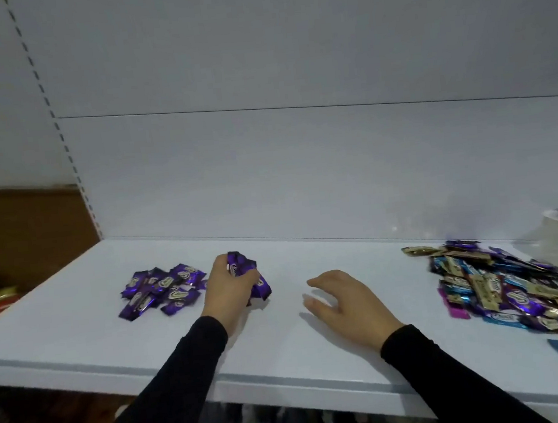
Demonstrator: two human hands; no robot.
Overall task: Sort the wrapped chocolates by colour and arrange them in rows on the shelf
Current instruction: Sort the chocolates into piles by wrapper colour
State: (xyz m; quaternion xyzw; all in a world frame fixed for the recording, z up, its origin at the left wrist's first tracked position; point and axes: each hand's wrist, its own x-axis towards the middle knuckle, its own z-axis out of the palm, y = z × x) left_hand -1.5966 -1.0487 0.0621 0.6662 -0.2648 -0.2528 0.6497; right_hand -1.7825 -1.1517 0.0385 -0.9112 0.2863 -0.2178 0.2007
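Roughly two heaps lie on the white shelf (pixel 77 336): a purple pile (pixel 162 289) and a mixed pile (pixel 506 290). Left hand (pixel 229 290) clutches several glossy purple chocolates (pixel 248 276); right hand (pixel 344 302) hovers spread, empty.

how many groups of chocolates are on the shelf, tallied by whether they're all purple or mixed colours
All-purple groups: 2, the loose purple pile and the purple handful in the left hand
Mixed-colour groups: 1, the mixed pile
Total: 3

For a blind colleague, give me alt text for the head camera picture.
A left hand grips purple chocolates beside a purple pile on a white shelf. The right hand is open and empty; a mixed pile lies right.
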